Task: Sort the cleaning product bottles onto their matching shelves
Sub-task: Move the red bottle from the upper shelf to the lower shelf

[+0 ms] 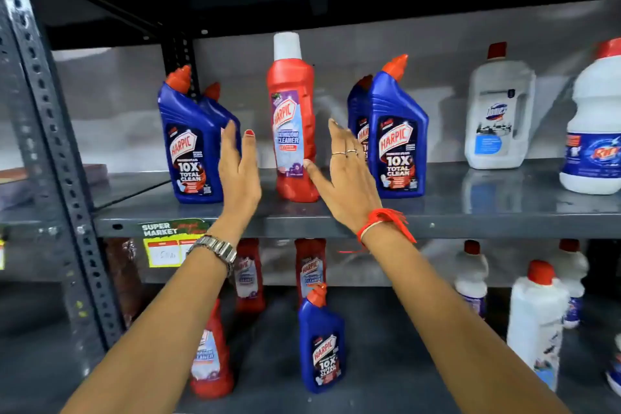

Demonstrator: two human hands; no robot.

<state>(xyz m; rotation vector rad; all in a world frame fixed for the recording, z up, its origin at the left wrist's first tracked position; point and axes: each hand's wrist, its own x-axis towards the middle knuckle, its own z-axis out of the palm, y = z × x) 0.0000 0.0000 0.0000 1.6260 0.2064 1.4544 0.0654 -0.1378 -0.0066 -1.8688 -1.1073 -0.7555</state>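
A tall red Harpic bathroom cleaner bottle [294,118] with a white cap stands upright on the upper shelf [470,215]. My left hand [238,171] is open just left of it, fingers spread, not touching it. My right hand [342,171] is open just right of it, its thumb close to the bottle's lower label. Two blue Harpic bottles [191,141] stand to the left, and two more blue Harpic bottles [396,134] to the right. On the lower shelf stand red Harpic bottles [211,360] and one blue Harpic bottle [321,343].
White bottles with red caps [497,114] stand at the right of the upper shelf, and more white bottles [534,319] on the lower shelf's right. A perforated grey steel upright [57,151] frames the left side. A yellow price tag [164,250] hangs on the shelf edge.
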